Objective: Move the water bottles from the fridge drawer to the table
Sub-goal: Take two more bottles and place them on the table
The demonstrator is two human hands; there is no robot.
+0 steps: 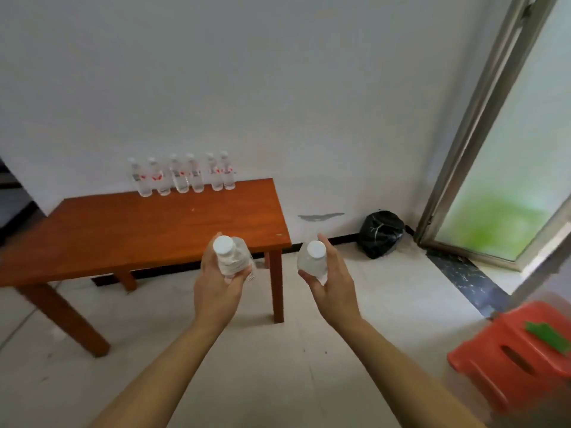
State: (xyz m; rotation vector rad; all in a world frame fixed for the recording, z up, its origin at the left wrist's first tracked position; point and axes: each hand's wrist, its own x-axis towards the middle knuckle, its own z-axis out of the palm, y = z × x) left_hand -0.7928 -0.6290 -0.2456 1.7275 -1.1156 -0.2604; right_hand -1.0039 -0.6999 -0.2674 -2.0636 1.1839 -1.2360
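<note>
The wooden worktop (123,230) stands ahead and to the left of the person, against the white wall, with its long side running left to right. Its front half is bare. Along its back edge a row of six bottles (182,176) stands upright, close to the wall, in three loose pairs.

Both arms reach forward, and each of the hands carries water. The left hand (216,282) is curled around what looks like two bottles (231,261) held together (only one white cap is plain to see, and a second clear body shows behind it). The right hand (333,282) is wrapped around a single bottle (313,259), with the fingers closed on its body. All the held bottles stand roughly upright, caps up, toward the camera.

The relation that matters is this: the left hand is already over the near right corner of the worktop, while the right hand is beside that corner, over the floor and not over the wood. So I judge that the left hand is nearer to a free spot and can go down almost straight ahead. The right hand must first travel left and forward. The row lies farther back, so the bare front area is easier to reach.
</note>
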